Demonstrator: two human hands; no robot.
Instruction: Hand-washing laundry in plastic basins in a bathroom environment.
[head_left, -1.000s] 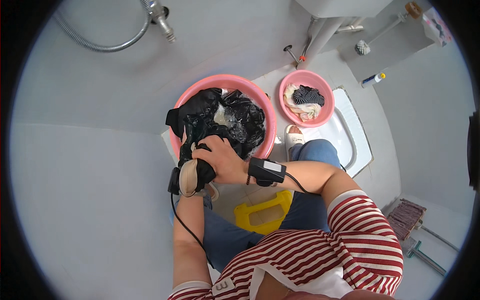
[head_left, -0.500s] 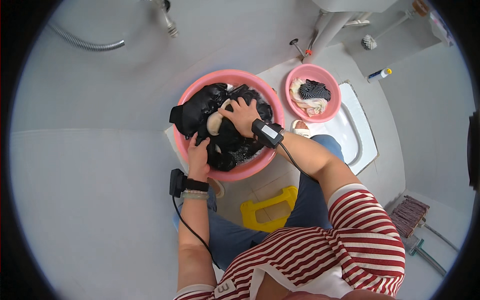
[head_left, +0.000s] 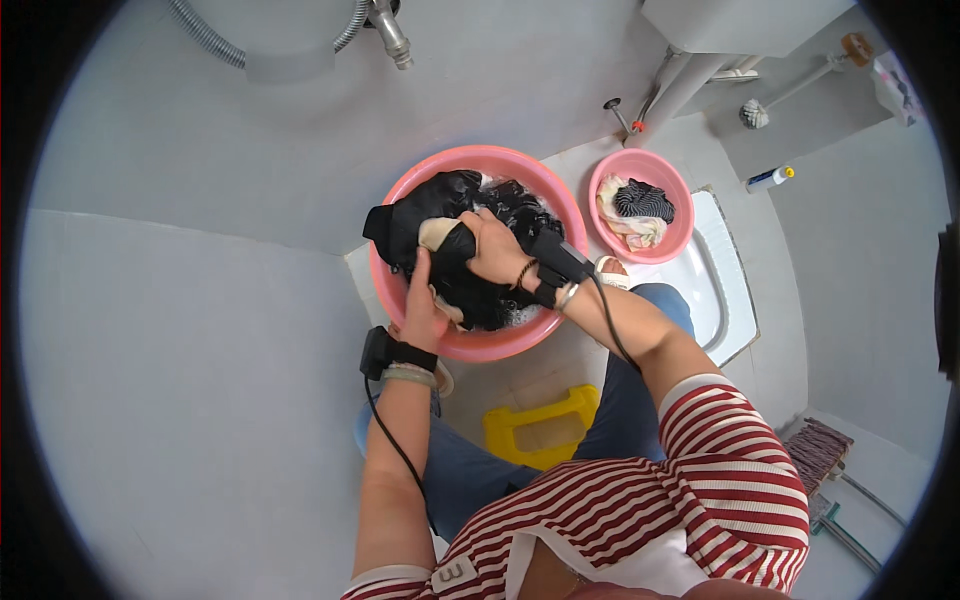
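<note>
Grey wall (head_left: 200,150); cloth (head_left: 458,244), beige side (head_left: 435,233) leftward

Basin (head_left: 480,157), ahead of me: clothes (head_left: 512,212) within; my left grip (head_left: 425,308) near left, my right grip (head_left: 494,250) farther right, both on the clothes.
Second basin (head_left: 664,174), right of the first: laundry (head_left: 643,203) inside; squat toilet (head_left: 735,300) to its near right.
Bottle (head_left: 768,180): right of the toilet's far end.
Brush (head_left: 755,115): farther.
Frame (head_left: 497,432): near, between my legs (head_left: 625,425).
Mop (head_left: 817,450): near right.
Tap (head_left: 390,38): far left, at the wall (head_left: 480,85).
</note>
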